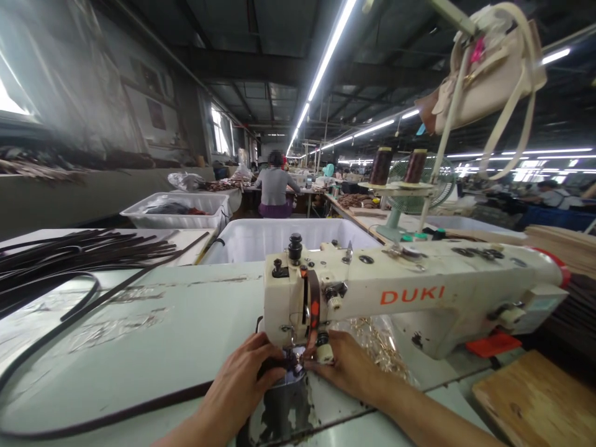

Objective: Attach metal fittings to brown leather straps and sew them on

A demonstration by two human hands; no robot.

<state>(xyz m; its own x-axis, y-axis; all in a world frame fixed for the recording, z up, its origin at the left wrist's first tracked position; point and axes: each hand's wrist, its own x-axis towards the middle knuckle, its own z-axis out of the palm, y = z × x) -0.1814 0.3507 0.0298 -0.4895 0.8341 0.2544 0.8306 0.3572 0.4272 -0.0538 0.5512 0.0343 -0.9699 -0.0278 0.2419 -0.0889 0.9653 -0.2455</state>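
A white sewing machine [410, 292] marked DUKI stands on a pale green table [153, 335]. My left hand [242, 379] rests just left of the needle, fingers curled and pressed on a long dark strap [116, 416] that runs off to the left. My right hand [349, 366] lies under the machine head on the right, fingers closed at the presser foot on the strap's end. What sits directly under the needle is hidden by the fingers.
A pile of dark straps [84, 248] lies at the far left. White bins [279, 239] stand behind the machine. A wooden board [535, 397] is at the right. A beige bag [488, 74] hangs overhead. Thread cones [398, 166] and a seated person [274, 192] are farther back.
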